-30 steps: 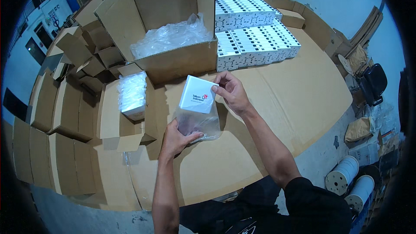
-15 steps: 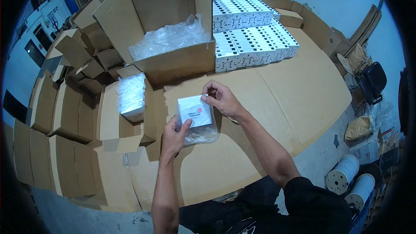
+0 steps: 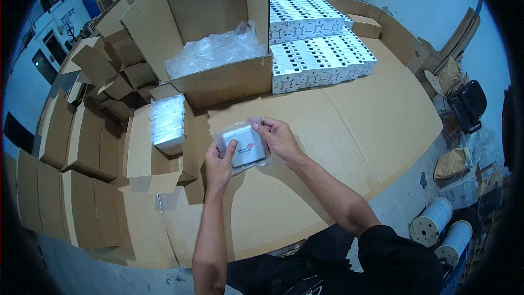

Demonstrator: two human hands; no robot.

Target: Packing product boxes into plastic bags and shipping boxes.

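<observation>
A square white box-like item with a small red mark sits inside a clear plastic bag, above the cardboard-covered table. My left hand grips its left side through the bag, thumb on the upper face. At the far right corner, my right hand pinches the bag's edge between thumb and fingers. To the left stands an open cardboard carton holding a stack of white items in clear bags. Just beyond my hands is a big open carton with loose clear plastic bags in it.
Small white patterned boxes are stacked in rows at the back. Several open brown cartons crowd the left side. Cable spools and a black chair stand off the table's right edge.
The white item has gone down into the plastic bag, which now wraps around it. My right hand has come slightly lower and nearer, holding the bag's edge.
</observation>
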